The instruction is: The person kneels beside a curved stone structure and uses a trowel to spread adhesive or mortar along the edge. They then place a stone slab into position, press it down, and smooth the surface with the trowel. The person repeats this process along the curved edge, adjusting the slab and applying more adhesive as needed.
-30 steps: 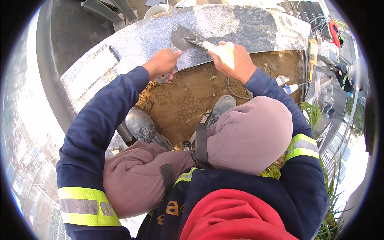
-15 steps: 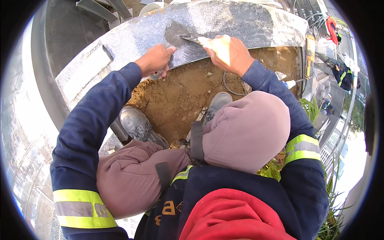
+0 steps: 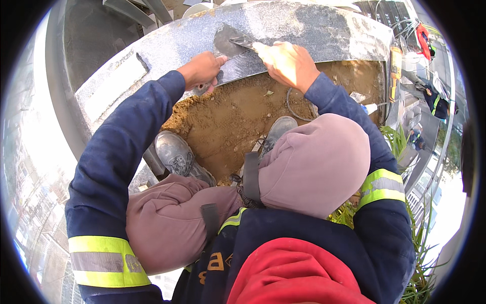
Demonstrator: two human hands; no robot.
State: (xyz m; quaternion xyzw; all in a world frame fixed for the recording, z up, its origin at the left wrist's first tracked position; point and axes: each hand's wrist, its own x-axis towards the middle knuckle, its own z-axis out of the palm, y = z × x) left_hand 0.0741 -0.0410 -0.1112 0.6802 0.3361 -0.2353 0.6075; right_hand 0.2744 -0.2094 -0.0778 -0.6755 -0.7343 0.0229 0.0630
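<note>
My right hand (image 3: 288,60) is closed around the handle of a pointing trowel (image 3: 228,41). Its grey blade points left over a curved grey stone slab (image 3: 324,33). Close to the blade's left edge, my left hand (image 3: 203,71) is closed around a grey-handled tool (image 3: 201,89), whose handle end pokes out below the fingers. Most of that tool is hidden by my fingers, and I cannot tell its kind. Both hands are over the slab's near edge, with the blade between them.
Brown soil (image 3: 223,121) fills the hollow between the slab and my shoes (image 3: 174,154). A pale rectangular strip (image 3: 114,86) marks the slab's left part. At right are a yellow power tool (image 3: 395,71), cables, green plants (image 3: 397,142) and a person (image 3: 436,101) farther off.
The trowel blade has shifted slightly right and up in the picture. My left hand has also moved a little right and up; both hands keep their hold.
</note>
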